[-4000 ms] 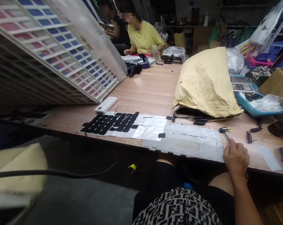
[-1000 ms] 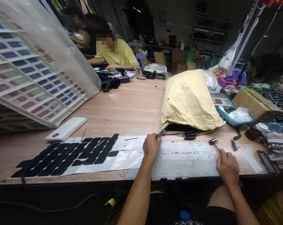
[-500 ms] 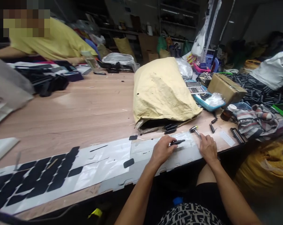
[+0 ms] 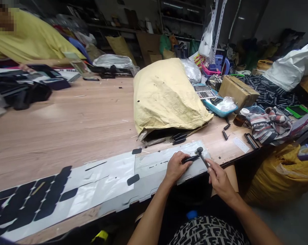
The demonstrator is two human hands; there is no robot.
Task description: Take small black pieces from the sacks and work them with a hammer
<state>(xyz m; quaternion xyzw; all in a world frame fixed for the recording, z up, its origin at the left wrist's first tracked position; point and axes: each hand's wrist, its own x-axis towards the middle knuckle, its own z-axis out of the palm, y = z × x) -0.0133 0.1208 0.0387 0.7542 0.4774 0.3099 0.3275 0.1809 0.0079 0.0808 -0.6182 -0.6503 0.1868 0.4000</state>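
Observation:
My left hand [image 4: 178,166] is closed round a slim black handle-like piece [image 4: 193,158], which points right, low over the grey-white sheet [image 4: 146,177] along the table edge. In my right hand [image 4: 218,177] is a small hammer [image 4: 204,159], gripped by its shaft. The dark hammer head lies at the right end of the black piece; whether the two touch I cannot tell. Several similar black pieces [image 4: 179,139] lie at the mouth of a large yellow sack [image 4: 169,98] just beyond my hands.
Flat black rounded pieces [image 4: 52,190] cover the sheet at left. To the right are a calculator [image 4: 204,92], a blue tray [image 4: 221,109], a cardboard box [image 4: 238,92], a checked cloth [image 4: 267,122] and a heap of black parts [image 4: 271,90]. A person in yellow [image 4: 36,37] sits across the table.
My right hand has lifted the hammer and brought its head leftward to the black piece's end. My left hand keeps its hold. The camera view has turned slightly right.

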